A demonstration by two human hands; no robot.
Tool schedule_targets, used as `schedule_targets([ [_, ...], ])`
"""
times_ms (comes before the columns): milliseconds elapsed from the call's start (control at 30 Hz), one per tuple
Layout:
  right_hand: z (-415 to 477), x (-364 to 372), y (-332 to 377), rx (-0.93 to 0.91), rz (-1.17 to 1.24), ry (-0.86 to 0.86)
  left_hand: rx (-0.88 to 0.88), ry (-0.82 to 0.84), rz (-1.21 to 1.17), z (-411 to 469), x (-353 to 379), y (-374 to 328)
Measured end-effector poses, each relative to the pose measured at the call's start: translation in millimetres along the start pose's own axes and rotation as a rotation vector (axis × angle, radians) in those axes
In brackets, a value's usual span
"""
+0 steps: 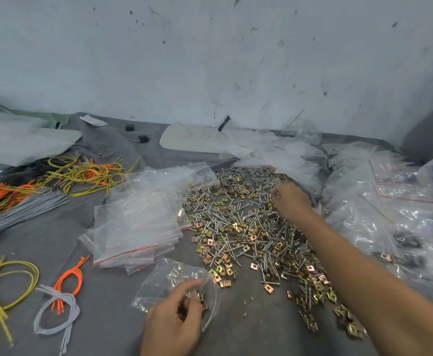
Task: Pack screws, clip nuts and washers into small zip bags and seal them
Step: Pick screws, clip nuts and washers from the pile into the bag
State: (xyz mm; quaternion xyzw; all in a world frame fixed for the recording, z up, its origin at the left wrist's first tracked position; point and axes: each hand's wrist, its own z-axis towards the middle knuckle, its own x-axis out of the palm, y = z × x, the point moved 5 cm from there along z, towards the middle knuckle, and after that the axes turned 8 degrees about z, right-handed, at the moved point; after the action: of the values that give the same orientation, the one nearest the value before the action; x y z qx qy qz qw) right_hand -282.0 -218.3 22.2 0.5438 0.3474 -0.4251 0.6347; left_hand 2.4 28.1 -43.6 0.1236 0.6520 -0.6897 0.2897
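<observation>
A wide heap of silver screws [236,222], brass-coloured clip nuts [310,276] and grey washers [256,176] covers the grey cloth at centre right. My left hand [174,319], near the bottom edge, grips the mouth of a small clear zip bag [164,281] together with several clip nuts. My right hand [291,200] reaches far into the heap beside the washers, its fingers curled down into the parts; what they pinch is hidden. A stack of empty zip bags [135,222] with red seal lines lies left of the heap.
Bundles of yellow, orange and grey wires [56,181] lie at the left, with smaller loops [56,304] at the lower left. Filled clear bags [390,209] pile up on the right. A pale board [194,140] and a marked wall stand behind.
</observation>
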Motion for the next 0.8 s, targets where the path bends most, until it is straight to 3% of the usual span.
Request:
schedule_targets([
  [200, 9.1, 12.6, -1.5, 0.014, -0.283, 0.159, -0.007, 0.012, -0.014, 1.2, 2.3, 3.8],
  [533, -8.3, 3.3, -16.2, -0.086, -0.303, 0.143, -0.015, -0.004, -0.003, -0.6, 1.3, 0.5],
  [700, -20.2, -9.7, -10.1, 0.01, -0.156, 0.164, -0.045, 0.0, -0.015, -1.8, 1.1, -1.6],
  [800, -59.6, -27.6, 16.7, 0.014, 0.208, 0.088, -0.053, -0.011, -0.055, -3.2, -0.6, -2.8],
])
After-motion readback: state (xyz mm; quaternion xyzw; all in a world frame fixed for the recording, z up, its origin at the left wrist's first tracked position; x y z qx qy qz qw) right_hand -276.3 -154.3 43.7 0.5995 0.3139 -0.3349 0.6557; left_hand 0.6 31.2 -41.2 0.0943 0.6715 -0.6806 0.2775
